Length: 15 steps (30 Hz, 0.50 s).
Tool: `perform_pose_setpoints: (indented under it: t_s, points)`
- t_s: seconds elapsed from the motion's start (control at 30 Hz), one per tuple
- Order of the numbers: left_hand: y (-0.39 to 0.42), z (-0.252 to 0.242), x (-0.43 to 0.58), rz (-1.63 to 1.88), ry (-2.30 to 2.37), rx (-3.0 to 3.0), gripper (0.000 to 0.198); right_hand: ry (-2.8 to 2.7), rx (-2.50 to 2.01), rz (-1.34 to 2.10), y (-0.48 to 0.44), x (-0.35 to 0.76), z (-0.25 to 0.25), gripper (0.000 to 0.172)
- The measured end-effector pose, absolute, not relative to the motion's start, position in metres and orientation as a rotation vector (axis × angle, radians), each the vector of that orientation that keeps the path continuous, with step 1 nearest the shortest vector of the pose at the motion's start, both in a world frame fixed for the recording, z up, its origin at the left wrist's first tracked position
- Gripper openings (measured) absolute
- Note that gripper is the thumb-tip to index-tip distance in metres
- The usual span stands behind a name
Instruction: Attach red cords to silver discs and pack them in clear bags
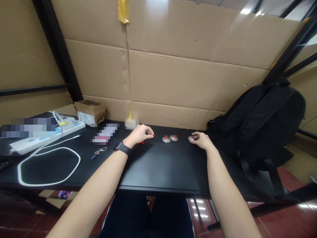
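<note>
Discs (166, 140), two clear ones with red tabs (175, 136), lie side by side on the black desk (163, 168). At their nine o'clock, my left hand (141, 134) pinches a small red piece (153, 135), perhaps tiny enough to slip. At three, my right hand (203, 140) grasps another clear disc (190, 139); a sideways nudge might skid it.

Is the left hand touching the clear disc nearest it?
Apart: the head view shows black tabletop between the left hand and the clear disc.
</note>
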State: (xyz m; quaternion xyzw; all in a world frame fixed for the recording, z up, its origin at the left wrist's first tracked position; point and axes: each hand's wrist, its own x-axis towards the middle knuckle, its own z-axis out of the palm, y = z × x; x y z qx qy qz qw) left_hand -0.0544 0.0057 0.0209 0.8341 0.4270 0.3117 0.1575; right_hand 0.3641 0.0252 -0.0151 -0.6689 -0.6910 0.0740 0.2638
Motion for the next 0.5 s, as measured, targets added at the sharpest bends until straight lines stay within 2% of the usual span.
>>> perform_pose_setpoints:
  t_s: [0.1,0.23,0.4,0.5]
  points:
    - [0.001,0.023,-0.049,0.898,1.194,2.402,0.005,-1.817,-1.780,0.198,0.021,0.363,-0.010,0.048]
    - [-0.008,0.028,-0.040,1.003,1.168,2.390,0.009,-1.725,-1.534,0.246,0.013,0.336,0.004,0.047]
    - [-0.018,0.032,-0.025,1.129,1.102,2.454,0.014,-1.644,-0.963,0.831,-0.007,0.256,0.012,0.059]
    - [-0.022,0.029,-0.014,1.227,1.055,2.455,0.016,-1.615,-0.795,1.124,-0.020,0.217,0.010,0.066]
